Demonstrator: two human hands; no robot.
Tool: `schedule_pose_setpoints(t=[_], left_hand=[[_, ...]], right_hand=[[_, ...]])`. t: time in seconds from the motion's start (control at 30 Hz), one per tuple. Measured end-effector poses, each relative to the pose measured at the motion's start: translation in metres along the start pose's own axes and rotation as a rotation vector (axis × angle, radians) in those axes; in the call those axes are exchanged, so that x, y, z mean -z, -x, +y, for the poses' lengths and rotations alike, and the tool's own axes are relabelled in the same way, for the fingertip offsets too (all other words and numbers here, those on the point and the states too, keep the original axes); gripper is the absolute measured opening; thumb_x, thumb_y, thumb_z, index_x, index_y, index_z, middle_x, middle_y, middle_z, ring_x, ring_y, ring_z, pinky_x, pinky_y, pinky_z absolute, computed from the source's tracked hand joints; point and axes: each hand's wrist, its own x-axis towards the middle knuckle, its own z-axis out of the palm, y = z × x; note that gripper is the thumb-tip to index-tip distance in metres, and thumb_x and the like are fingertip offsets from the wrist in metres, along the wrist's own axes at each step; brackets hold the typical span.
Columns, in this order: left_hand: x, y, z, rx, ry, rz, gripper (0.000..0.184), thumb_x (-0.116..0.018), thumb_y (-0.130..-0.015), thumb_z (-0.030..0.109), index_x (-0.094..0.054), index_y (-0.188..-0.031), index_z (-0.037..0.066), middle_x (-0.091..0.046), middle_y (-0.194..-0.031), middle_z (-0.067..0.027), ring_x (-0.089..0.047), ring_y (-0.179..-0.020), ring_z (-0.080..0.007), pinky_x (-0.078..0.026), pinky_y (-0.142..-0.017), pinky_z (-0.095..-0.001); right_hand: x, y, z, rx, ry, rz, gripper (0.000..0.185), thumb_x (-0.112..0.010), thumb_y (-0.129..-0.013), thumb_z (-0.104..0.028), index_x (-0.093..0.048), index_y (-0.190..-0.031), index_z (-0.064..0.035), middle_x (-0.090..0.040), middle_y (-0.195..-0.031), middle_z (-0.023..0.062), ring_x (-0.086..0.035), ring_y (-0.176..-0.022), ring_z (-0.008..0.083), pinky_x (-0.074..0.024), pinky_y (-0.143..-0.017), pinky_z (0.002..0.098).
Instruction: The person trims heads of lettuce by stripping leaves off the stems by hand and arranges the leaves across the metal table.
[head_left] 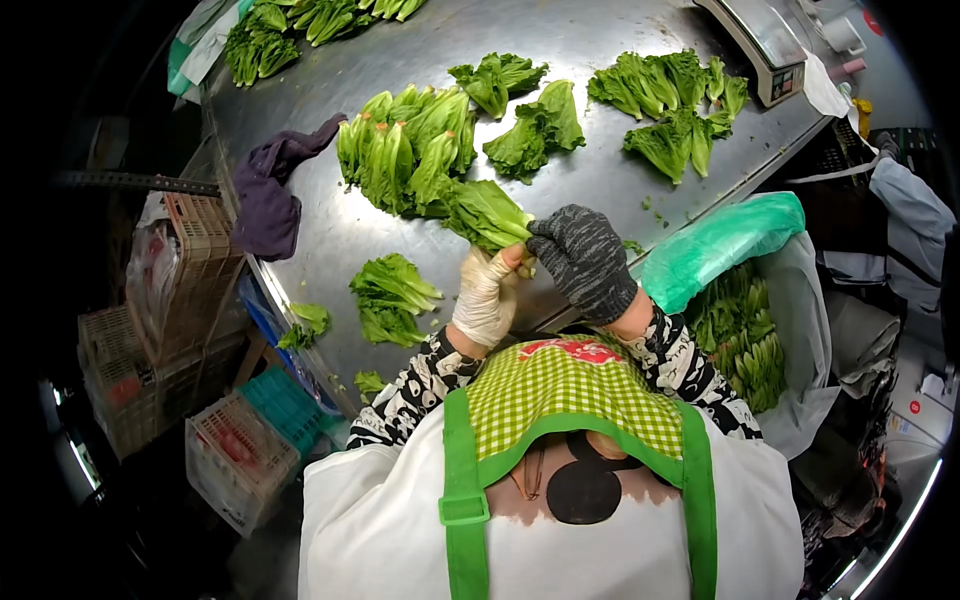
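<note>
A head of green lettuce [487, 214] is held over the metal table, its leaves pointing up and left and its pale stem end towards me. My left hand [486, 295], in a thin white glove with a bare thumb tip, is closed around the lower side of the stem end. My right hand [582, 262], in a dark grey knitted glove, is closed against the stem end from the right; its fingertips are partly hidden. Just beyond lies a pile of lettuce heads [405, 150]. Loose lettuce leaves [388, 298] lie left of my hands.
On the metal table [310, 90] are more leaves [680, 100], a purple cloth [275, 190] and a weighing scale [765, 60]. To my right stands a lined container of lettuce [740, 335] with a green plastic bag [720, 245]. Crates [240, 450] stand left. Another person's sleeve [910, 200] shows far right.
</note>
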Motion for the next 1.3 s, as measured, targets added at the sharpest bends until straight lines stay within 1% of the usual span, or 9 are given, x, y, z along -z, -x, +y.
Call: schedule_pose_setpoints(t=[0.2, 0.4, 0.53, 0.67, 0.7, 0.8, 1.0, 1.03, 1.3], left_hand=[[-0.007, 0.002, -0.008, 0.076, 0.073, 0.070, 0.029, -0.073, -0.080, 0.005, -0.059, -0.106, 0.005, -0.064, -0.086, -0.0020, -0.058, -0.071, -0.0124, -0.048, -0.067, -0.0243], [-0.007, 0.000, -0.006, 0.036, 0.132, 0.022, 0.039, -0.068, -0.084, 0.007, -0.052, -0.120, 0.004, -0.061, -0.091, -0.0045, -0.056, -0.075, -0.0133, -0.046, -0.065, -0.0267], [0.005, -0.006, -0.004, 0.021, 0.140, 0.042, 0.029, -0.069, -0.086, 0.017, -0.058, -0.108, 0.001, -0.061, -0.089, -0.0082, -0.054, -0.073, -0.0173, -0.046, -0.067, -0.0307], [0.002, -0.010, -0.003, 0.021, 0.097, 0.141, 0.031, -0.071, -0.084, 0.022, -0.060, -0.105, 0.002, -0.063, -0.090, -0.0077, -0.055, -0.074, -0.0186, -0.046, -0.068, -0.0318], [0.001, -0.012, -0.006, 0.003, 0.057, 0.175, 0.031, -0.072, -0.084, 0.022, -0.060, -0.105, 0.002, -0.063, -0.090, -0.0071, -0.055, -0.075, -0.0188, -0.046, -0.068, -0.0325], [0.005, -0.010, -0.002, 0.071, 0.024, 0.053, 0.044, -0.075, -0.080, 0.031, -0.057, -0.112, 0.006, -0.061, -0.103, -0.0062, -0.056, -0.089, -0.0185, -0.045, -0.076, -0.0343], [0.005, -0.010, 0.002, 0.131, 0.069, -0.092, 0.048, -0.070, -0.084, 0.028, -0.051, -0.124, 0.010, -0.057, -0.116, -0.0047, -0.054, -0.099, -0.0173, -0.044, -0.080, -0.0332], [-0.007, -0.007, 0.002, 0.072, -0.022, -0.050, 0.046, -0.068, -0.086, 0.032, -0.051, -0.122, 0.009, -0.060, -0.108, -0.0025, -0.054, -0.086, -0.0132, -0.043, -0.067, -0.0258], [0.013, -0.016, 0.001, 0.114, 0.113, -0.074, 0.030, -0.064, -0.089, 0.018, -0.057, -0.112, 0.000, -0.066, -0.101, -0.0115, -0.064, -0.089, -0.0206, -0.052, -0.074, -0.0333]], right_hand=[[-0.017, 0.008, -0.006, -0.243, -0.049, 0.119, 0.014, -0.060, -0.087, -0.014, -0.063, -0.091, -0.0007, -0.061, -0.078, 0.0134, -0.059, -0.069, 0.0265, -0.0474, -0.065, 0.0386], [-0.023, 0.010, 0.035, -0.952, -0.947, 0.291, 0.020, -0.052, -0.096, -0.018, -0.056, -0.092, 0.0012, -0.058, -0.075, 0.0053, -0.055, -0.063, 0.0119, -0.0473, -0.057, 0.0268], [-0.030, 0.026, 0.039, -0.614, -0.292, -0.012, 0.031, -0.065, -0.084, -0.011, -0.056, -0.111, 0.0030, -0.063, -0.097, 0.0127, -0.061, -0.085, 0.0193, -0.0518, -0.077, 0.0303], [-0.016, 0.015, 0.002, -0.555, -0.629, -0.178, 0.044, -0.068, -0.081, -0.009, -0.054, -0.122, 0.0008, -0.061, -0.107, 0.0171, -0.062, -0.096, 0.0263, -0.0505, -0.086, 0.0346], [-0.012, 0.013, -0.001, -0.366, -0.517, -0.188, 0.044, -0.067, -0.081, -0.008, -0.054, -0.122, 0.0003, -0.062, -0.104, 0.0155, -0.062, -0.095, 0.0239, -0.0505, -0.085, 0.0340], [-0.015, 0.015, 0.007, -0.418, -0.458, -0.169, 0.039, -0.066, -0.083, -0.008, -0.056, -0.120, 0.0020, -0.063, -0.102, 0.0136, -0.063, -0.089, 0.0205, -0.0522, -0.080, 0.0319], [-0.003, 0.009, 0.001, -0.898, -1.108, -0.065, 0.027, -0.065, -0.089, -0.018, -0.061, -0.106, 0.0030, -0.066, -0.084, 0.0062, -0.061, -0.067, 0.0106, -0.0512, -0.062, 0.0238], [-0.004, 0.011, 0.003, -0.907, -1.148, -0.066, 0.026, -0.065, -0.089, -0.019, -0.062, -0.103, 0.0027, -0.066, -0.082, 0.0060, -0.061, -0.066, 0.0106, -0.0508, -0.061, 0.0236], [-0.001, 0.010, 0.002, -0.935, -1.105, -0.124, 0.022, -0.066, -0.089, -0.022, -0.061, -0.088, -0.0009, -0.064, -0.073, 0.0043, -0.058, -0.058, 0.0093, -0.0473, -0.053, 0.0231]])
